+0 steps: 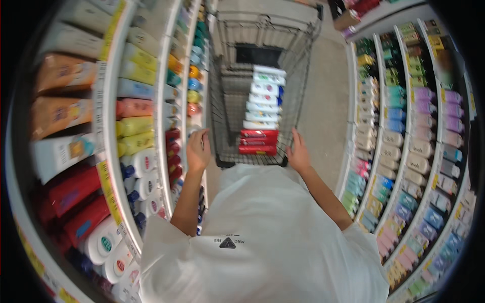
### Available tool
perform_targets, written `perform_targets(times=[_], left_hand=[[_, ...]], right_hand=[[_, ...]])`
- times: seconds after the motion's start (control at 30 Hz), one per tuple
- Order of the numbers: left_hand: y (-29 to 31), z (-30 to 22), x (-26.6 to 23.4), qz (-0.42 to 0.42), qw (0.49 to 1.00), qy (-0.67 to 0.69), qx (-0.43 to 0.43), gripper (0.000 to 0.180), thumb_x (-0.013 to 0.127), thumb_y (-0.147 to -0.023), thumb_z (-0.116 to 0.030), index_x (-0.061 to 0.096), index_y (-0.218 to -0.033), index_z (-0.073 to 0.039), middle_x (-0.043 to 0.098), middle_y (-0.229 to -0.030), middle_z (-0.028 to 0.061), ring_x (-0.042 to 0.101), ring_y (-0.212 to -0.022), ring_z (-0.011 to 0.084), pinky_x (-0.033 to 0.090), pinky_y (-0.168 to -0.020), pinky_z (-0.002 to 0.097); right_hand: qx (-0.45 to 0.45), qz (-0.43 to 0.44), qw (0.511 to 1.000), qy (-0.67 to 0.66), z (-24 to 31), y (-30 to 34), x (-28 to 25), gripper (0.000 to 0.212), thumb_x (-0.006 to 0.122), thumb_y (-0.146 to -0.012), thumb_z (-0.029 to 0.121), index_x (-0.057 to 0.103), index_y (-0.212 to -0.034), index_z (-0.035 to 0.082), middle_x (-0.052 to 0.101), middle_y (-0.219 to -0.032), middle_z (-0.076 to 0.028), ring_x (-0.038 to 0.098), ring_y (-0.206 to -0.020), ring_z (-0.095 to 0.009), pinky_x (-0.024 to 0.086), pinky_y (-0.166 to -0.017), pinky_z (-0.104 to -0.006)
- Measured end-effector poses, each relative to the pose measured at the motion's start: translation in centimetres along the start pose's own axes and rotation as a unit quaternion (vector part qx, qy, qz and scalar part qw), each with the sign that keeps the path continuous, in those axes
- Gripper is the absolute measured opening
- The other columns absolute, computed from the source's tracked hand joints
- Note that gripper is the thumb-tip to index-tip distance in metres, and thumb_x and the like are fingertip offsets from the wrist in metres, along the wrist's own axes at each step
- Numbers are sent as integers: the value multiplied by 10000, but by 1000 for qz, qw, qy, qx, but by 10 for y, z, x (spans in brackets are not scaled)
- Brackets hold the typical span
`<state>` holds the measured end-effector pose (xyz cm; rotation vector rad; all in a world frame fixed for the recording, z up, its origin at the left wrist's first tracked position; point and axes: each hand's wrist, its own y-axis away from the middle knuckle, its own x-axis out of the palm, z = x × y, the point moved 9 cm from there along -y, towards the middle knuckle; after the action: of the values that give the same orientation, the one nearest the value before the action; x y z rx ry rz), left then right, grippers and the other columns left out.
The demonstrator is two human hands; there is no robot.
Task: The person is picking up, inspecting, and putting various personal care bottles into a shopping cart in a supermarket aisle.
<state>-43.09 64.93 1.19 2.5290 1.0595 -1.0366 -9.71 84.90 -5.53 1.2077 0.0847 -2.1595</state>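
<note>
In front of me stands a dark wire shopping cart (pixel 306 65), its near end close to my body. Inside lies a row of white packages (pixel 262 107), with several red packages (pixel 258 143) at the near end of that row. My left hand (pixel 198 151) is raised beside the cart's near left corner, its fingers loosely bent with a gap between them and nothing visible in them. Beside the cart's near right corner, my right hand (pixel 299 151) has its fingers stretched forward and holds nothing. Whether either hand touches the cart's wires I cannot tell.
Close on my left, tall shelves (pixel 108 151) hold orange, yellow, red and white tubes and bottles. Another shelf unit (pixel 353 166) on the right carries rows of coloured bottles and packs. Grey floor (pixel 326 101) runs between the cart and the right shelves.
</note>
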Motion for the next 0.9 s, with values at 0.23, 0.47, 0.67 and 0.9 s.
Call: perform_targets(times=[0.23,0.47,0.67,0.9], left_hand=[[9,-27,-44,82,994,30,-59,330,581,-962,-240,660,-1227,-59,682,-1178,206,652,-1094,374,504,-970,449],[50,-277,-328,-359,913,-174,81,239,644,-908,-81,663,-1140,-29,674,-1031,154,664,-966,315,526,-861,401],[66,-393,-454,-610,637,-465,75,426,719,-876,-269,593,-1221,-52,680,-1069,127,661,-997,322,508,-884,442],[18,-334,-522,-544,726,-374,-194,893,662,-819,-715,480,-1382,-45,727,-1102,167,702,-1041,365,546,-888,482]], right_hand=[[89,146,976,138,-80,-53,27,883,603,-854,70,178,-1623,163,666,-1202,-283,690,-987,-418,548,-848,-495],[-79,229,970,3,-71,-124,66,1349,857,-681,136,-144,-1580,39,151,-1585,-374,218,-1492,-463,242,-1237,-450],[-201,193,960,-13,-78,-171,73,1315,871,-657,135,-76,-1544,-75,225,-1564,-338,305,-1453,-426,253,-1224,-427],[-191,197,954,-118,-74,-209,59,1214,859,-663,116,33,-1531,-83,322,-1490,-318,324,-1428,-439,266,-1211,-471]])
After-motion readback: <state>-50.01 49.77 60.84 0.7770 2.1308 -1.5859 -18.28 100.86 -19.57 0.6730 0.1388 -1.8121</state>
